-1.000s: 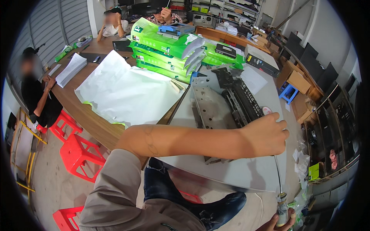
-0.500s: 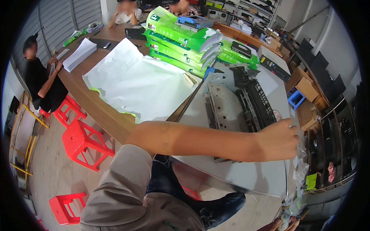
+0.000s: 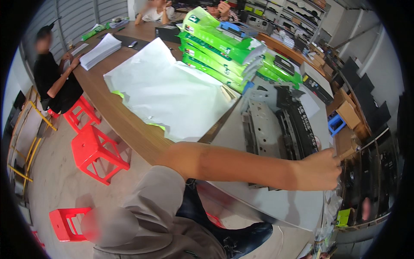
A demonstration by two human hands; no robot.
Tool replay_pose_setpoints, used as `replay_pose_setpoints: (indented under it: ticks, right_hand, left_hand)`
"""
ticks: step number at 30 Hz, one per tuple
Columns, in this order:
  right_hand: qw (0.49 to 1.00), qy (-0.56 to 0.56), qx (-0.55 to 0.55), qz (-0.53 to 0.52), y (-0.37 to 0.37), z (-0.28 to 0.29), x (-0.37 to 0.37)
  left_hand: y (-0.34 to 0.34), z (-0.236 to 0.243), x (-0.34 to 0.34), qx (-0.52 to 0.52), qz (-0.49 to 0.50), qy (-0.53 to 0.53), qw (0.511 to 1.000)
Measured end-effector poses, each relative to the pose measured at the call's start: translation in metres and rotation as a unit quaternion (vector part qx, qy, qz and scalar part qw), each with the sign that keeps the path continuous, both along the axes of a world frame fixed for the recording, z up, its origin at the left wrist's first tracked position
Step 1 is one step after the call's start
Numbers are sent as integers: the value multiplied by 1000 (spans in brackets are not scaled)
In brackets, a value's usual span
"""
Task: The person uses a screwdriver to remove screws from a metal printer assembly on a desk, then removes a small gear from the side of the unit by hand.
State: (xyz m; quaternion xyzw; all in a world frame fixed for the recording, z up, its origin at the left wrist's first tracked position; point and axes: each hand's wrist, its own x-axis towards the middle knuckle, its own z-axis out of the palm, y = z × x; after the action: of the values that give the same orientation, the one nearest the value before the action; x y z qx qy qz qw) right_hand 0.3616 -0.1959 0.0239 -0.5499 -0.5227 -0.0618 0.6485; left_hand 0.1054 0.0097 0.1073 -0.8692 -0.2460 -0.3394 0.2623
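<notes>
My left forearm crosses in front of a dark metal device chassis (image 3: 265, 125) on a grey tabletop (image 3: 267, 205). My left hand (image 3: 321, 170) is curled at the chassis's right end; what its fingers hold is hidden. At the bottom right edge, mostly out of view, my right hand (image 3: 321, 252) is closed around a screwdriver handle (image 3: 323, 244), hard to make out against clear plastic wrapping (image 3: 330, 211) behind it. Beyond the chassis are stacked green paper packs (image 3: 215, 58) with a blue-and-grey part (image 3: 237, 30) on top, and a large white sheet (image 3: 159, 95).
A person in black (image 3: 56, 82) sits at the wooden table's (image 3: 103, 103) left; two others are at the back (image 3: 153, 15). Red stools (image 3: 95, 153) stand on the left. Boxes (image 3: 347, 108), dark panels and a rack (image 3: 371, 168) line the right; shelving (image 3: 293, 17) is behind.
The view has shifted, so the table and packs appear further right. My left hand appears further right, still at the chassis's end. My right hand and the screwdriver are less visible.
</notes>
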Motion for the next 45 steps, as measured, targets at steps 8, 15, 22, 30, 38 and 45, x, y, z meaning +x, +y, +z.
replay_pose_setpoints:
  ticks: [8, 15, 22, 30, 38, 45]
  right_hand:
    - [988, 131, -53, 59, 5, 6, -29]
    - [980, -170, -39, -96, -2, -1, 15]
    - [993, 100, -39, 51, 4, -9, -7]
    - [998, 42, -24, 46, 13, 13, -36]
    - [999, 20, 22, 27, 21, -14, 7]
    - [949, 282, -44, 133, 0, 5, -10]
  left_hand:
    - [4, -5, 3, -1, 4, 13, 1000]
    - [5, -6, 7, 27, 4, -4, 1000]
    - [3, -2, 10, -12, 37, 60, 997]
    - [-3, 1, 3, -16, 49, 67, 996]
    - [2, 0, 5, 22, -8, 28, 999]
    - [2, -3, 7, 6, 4, 13, 1000]
